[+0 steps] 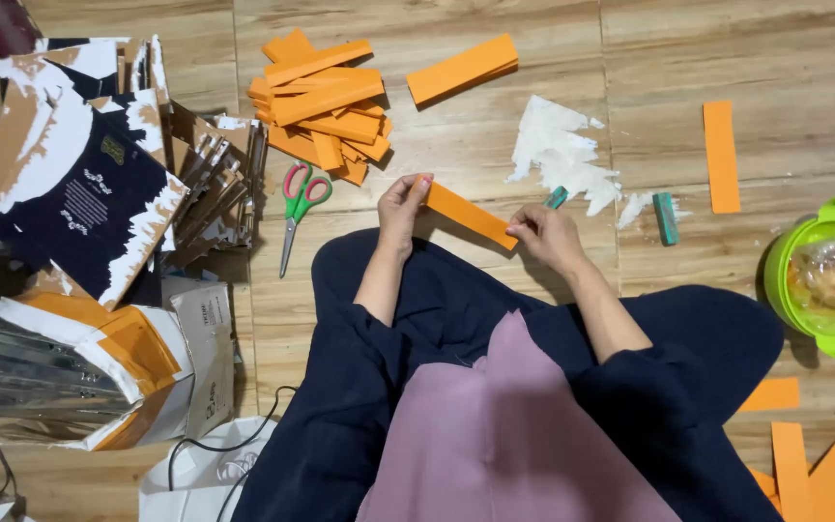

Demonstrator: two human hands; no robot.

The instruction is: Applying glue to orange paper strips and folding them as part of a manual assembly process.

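I hold an orange folded paper strip [468, 214] between both hands, just above my lap on the wooden floor. My left hand [401, 205] pinches its upper left end. My right hand [545, 235] grips its lower right end and also seems to hold a small teal stick [557, 197]. A heap of similar orange folded strips [326, 106] lies further ahead to the left, and one longer orange piece [462, 68] rests beside it.
Scissors with green and pink handles [297, 208] lie left of my left hand. Torn cardboard boxes [79, 193] crowd the left. White paper scraps [562, 155], a teal eraser-like block [666, 217], a flat orange strip [721, 155] and a green lidded bowl [828, 275] sit right.
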